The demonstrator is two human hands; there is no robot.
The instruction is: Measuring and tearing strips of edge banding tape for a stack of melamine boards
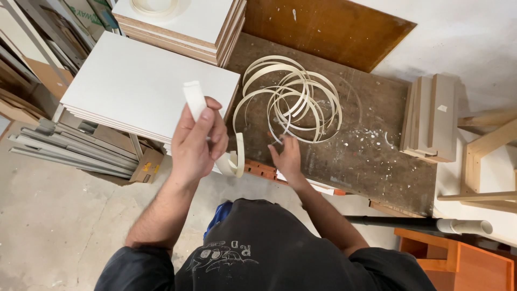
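Left hand (198, 141) fingers pinch the cream edge-banding strip (195, 100); right hand (286, 157) fingers spread narrowly on the tangled coil (291, 99) near the worktop's (371, 145) front edge; it could snag, kink.

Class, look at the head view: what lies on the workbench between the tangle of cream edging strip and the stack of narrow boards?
Only bare, paint-spattered workbench separates the edging strip coils from the narrow boards.

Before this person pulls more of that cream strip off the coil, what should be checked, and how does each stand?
1. Left hand grips the strip end: ok.
2. Right hand rests at the coil edge: ok.
3. Coil loops free of tangles: not ok, they overlap loosely.
4. Strip unkinked between the hands: cannot tell, partly hidden.
5. Coil lies fully on the bench: ok.
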